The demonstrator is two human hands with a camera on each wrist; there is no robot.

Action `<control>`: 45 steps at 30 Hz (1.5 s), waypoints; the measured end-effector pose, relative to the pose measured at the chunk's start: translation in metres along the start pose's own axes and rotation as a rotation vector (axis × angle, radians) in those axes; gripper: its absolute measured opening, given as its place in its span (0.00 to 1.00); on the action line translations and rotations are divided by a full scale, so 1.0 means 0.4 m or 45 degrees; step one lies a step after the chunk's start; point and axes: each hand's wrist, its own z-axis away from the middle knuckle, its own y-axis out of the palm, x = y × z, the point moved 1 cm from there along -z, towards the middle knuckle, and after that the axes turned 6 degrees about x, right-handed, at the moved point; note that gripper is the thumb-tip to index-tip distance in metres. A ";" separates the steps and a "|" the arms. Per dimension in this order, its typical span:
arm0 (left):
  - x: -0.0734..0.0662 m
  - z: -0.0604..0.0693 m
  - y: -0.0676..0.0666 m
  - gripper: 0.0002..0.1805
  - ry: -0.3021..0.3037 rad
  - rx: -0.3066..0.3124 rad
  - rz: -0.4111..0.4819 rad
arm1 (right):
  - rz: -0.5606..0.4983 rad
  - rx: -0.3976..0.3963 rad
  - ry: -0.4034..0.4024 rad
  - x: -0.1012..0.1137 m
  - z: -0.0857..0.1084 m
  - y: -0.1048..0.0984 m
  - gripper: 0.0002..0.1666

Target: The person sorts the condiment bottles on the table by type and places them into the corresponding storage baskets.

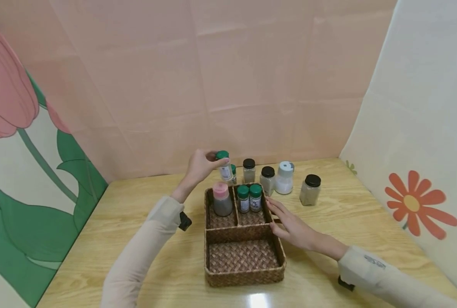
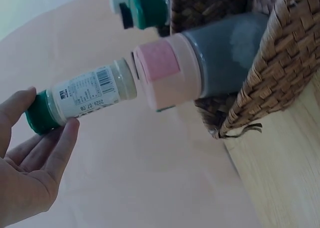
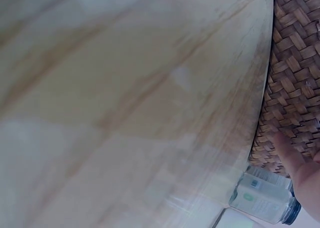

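My left hand pinches a spice jar by its green cap, holding it up behind the woven basket. The jar is clear with a white printed label. In the basket's back left compartment stands a pink-capped bottle with dark contents. Two green-capped jars stand side by side in the back right compartment. The front compartment shows its bare woven bottom. My right hand rests against the basket's right side, and in the right wrist view a straight finger touches the weave.
Behind the basket stand another green-capped jar and a black-capped jar. To the right are a second black-capped jar, a white-topped shaker and a third black-capped jar. A pink cloth backdrop rises behind the table.
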 end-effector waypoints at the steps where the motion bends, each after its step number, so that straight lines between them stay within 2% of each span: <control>1: -0.003 0.002 0.002 0.20 0.006 0.001 -0.001 | 0.000 0.003 0.002 0.000 0.000 0.000 0.40; 7: -0.018 0.013 0.016 0.19 0.030 0.020 0.013 | 0.016 -0.002 0.001 0.002 0.000 -0.003 0.40; 17: -0.024 0.023 0.025 0.20 -0.010 0.030 0.055 | -0.013 0.011 -0.006 0.005 0.004 0.003 0.40; 29: -0.052 0.035 0.039 0.20 0.037 0.038 0.018 | 0.002 0.003 0.005 0.003 0.003 -0.002 0.40; 35: -0.055 0.036 0.047 0.18 0.058 0.066 0.036 | -0.001 -0.007 -0.008 0.000 0.006 -0.001 0.40; 45: -0.050 0.044 0.053 0.18 0.042 0.096 0.038 | -0.016 -0.003 -0.023 -0.002 0.009 0.000 0.39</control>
